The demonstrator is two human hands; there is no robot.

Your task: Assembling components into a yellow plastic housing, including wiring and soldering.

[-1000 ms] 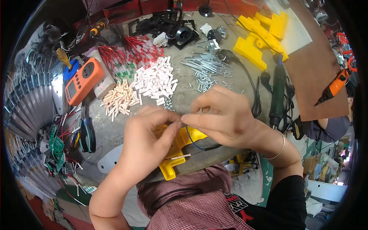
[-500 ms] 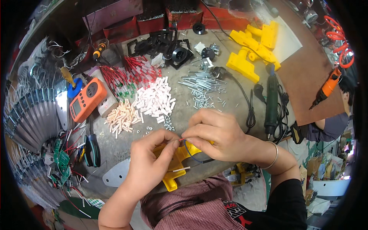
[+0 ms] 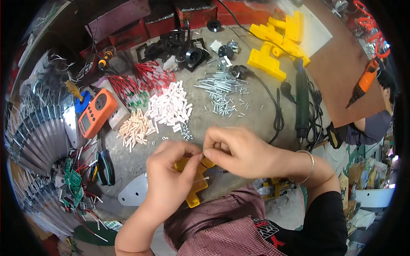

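Note:
My left hand (image 3: 167,177) and my right hand (image 3: 239,151) meet at the fingertips near the front of the bench, both pinched closed. A short bit of thin red wire (image 3: 201,153) shows between them; its ends are hidden by my fingers. Under my left hand lies a yellow plastic tool housing (image 3: 193,200), partly covered by the hand. A thin white sleeve (image 3: 200,181) sticks out across the housing. A grey metal plate (image 3: 133,193) with holes juts out to the left of my left wrist.
Beyond my hands lie piles of white sleeves (image 3: 170,104), beige sleeves (image 3: 136,128) and screws (image 3: 222,83). An orange meter (image 3: 98,113), pliers (image 3: 105,167) and circuit boards (image 3: 73,175) are left. A green electric screwdriver (image 3: 302,102) and yellow housings (image 3: 265,62) stand right. Another person (image 3: 371,128) is at far right.
My right hand has turned and closed in towards my left fingertips. The blue wire that looped below it is now hidden. The view has shifted slightly.

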